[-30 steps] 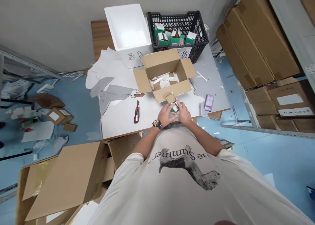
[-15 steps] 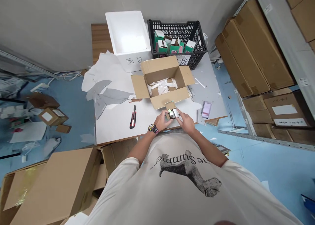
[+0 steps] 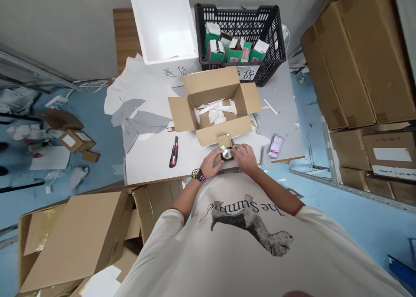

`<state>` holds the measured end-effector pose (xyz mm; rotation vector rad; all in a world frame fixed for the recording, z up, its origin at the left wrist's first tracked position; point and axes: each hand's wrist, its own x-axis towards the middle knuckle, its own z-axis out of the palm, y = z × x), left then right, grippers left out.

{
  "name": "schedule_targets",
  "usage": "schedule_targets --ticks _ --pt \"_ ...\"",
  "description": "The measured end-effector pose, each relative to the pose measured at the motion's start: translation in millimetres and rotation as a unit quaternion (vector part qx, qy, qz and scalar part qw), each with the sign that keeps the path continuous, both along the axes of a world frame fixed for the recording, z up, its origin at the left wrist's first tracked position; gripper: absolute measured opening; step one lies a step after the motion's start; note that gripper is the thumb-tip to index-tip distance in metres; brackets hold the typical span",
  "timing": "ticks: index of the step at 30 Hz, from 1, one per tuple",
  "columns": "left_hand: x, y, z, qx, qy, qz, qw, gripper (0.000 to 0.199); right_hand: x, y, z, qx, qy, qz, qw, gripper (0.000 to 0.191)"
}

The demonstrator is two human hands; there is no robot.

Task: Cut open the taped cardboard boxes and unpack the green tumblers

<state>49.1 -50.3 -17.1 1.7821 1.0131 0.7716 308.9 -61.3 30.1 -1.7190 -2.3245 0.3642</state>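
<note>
At the table's front edge I hold a small cardboard box (image 3: 224, 141) with its flap standing up. A round, silver-faced item (image 3: 227, 154) with a dark rim shows at its opening; its exact kind is unclear. My left hand (image 3: 212, 161), below a wristwatch (image 3: 198, 175), grips the left side with thumb and fingers. My right hand (image 3: 246, 158) is closed at the right side, its fingertips curled against the edge. Just beyond stands an open carton (image 3: 214, 93) with white paper scraps inside. A red-and-black box cutter (image 3: 173, 151) lies to the left, blade out.
At the back are a white foam box (image 3: 162, 32) and a black plastic crate (image 3: 240, 17) holding several green-and-white boxes (image 3: 235, 50). A blurred pinkish item (image 3: 275, 146) lies at right. Large cartons (image 3: 74, 236) stand lower left; shelves of cartons (image 3: 347, 63) rise at right.
The silver face, partly covered by something white before, now shows fully. My right fingers have curled in closer to the small box. The camera view has shifted slightly.
</note>
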Motion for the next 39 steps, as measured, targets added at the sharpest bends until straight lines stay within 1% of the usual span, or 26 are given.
schedule_targets --ticks 2,3,6,8,10,12,14,16,19,22,24,27,29,31,33,34,35,36,37,38,39 --pt "-0.4 -3.1 -0.9 0.006 0.0 0.002 1.0 0.051 -3.1 1.0 6.3 -0.028 -0.021 0.031 0.999 0.037" --pt "-0.6 -4.3 -1.4 0.01 -0.002 0.004 1.0 0.055 -6.2 1.7 10.0 -0.042 -0.032 0.035 0.998 0.036" --pt "-0.2 -4.9 -3.6 0.028 -0.011 0.002 1.0 0.067 -19.9 6.4 20.5 -0.083 -0.071 0.009 0.994 0.039" --pt "1.8 -3.0 -5.3 0.038 -0.015 -0.008 0.999 0.071 -30.0 12.7 25.1 -0.107 -0.104 -0.013 0.989 0.042" --pt "5.2 -0.2 -7.4 0.042 -0.01 -0.018 0.999 0.074 -38.5 20.7 27.3 -0.123 -0.129 -0.025 0.984 0.04" --pt "9.3 2.1 -9.9 0.034 0.005 -0.013 0.999 0.079 -43.3 28.1 28.1 -0.131 -0.132 -0.032 0.982 0.035" --pt "13.3 3.8 -12.2 0.016 0.018 0.006 1.0 0.085 -43.5 32.0 29.0 -0.138 -0.113 -0.037 0.983 0.03" --pt "16.5 5.5 -13.9 -0.001 0.023 0.018 1.0 0.087 -40.1 30.9 31.3 -0.137 -0.077 -0.044 0.987 0.028" --pt "20.2 10.8 -14.0 -0.012 0.023 0.026 0.999 0.084 -34.1 22.2 39.3 -0.104 -0.005 -0.06 0.993 0.037" --pt "24.5 20.9 -10.9 -0.011 0.026 0.026 0.999 0.082 -31.9 14.6 54.9 -0.052 0.074 -0.082 0.993 0.045" --pt "27.2 28.2 -6.7 -0.004 0.027 0.012 1.0 0.084 -30.3 14.9 70.6 -0.026 0.131 -0.101 0.986 0.046" --pt "27.2 34.9 4.7 0.013 0.027 -0.008 1.0 0.094 -20.6 25.2 101.2 0.022 0.232 -0.136 0.963 0.047" --pt "22.6 35.8 17.0 0.035 0.03 -0.005 0.999 0.101 -8.5 37.0 123.7 0.061 0.312 -0.155 0.935 0.046" --pt "15.2 36.1 33.4 0.063 0.026 0.032 0.997 0.101 5.1 50.5 144.5 0.078 0.401 -0.16 0.898 0.047" --pt "8.0 39.4 52.9 0.077 0.0 0.1 0.992 0.091 15.7 64.5 160.6 0.067 0.477 -0.157 0.862 0.048" --pt "5.6 42.9 63.1 0.069 -0.025 0.131 0.989 0.088 18.6 71.3 166.3 0.057 0.505 -0.153 0.848 0.049" --pt "4.2 47.7 73.2 0.046 -0.061 0.15 0.986 0.086 19.5 78.0 170.2 0.048 0.525 -0.15 0.837 0.05" --pt "4.1 53.2 82.8 0.005 -0.105 0.149 0.983 0.086 18.1 84.2 172.4 0.04 0.539 -0.147 0.828 0.052" --pt "4.9 59.0 91.6 -0.056 -0.156 0.124 0.978 0.087 14.7 89.9 173.0 0.034 0.551 -0.143 0.822 0.054" --pt "6.5 64.2 99.5 -0.133 -0.206 0.077 0.966 0.09 9.6 94.9 172.2 0.028 0.56 -0.138 0.816 0.056" --pt "8.4 68.2 106.2 -0.215 -0.249 0.018 0.944 0.093 3.1 99.1 170.3 0.021 0.57 -0.134 0.81 0.058"
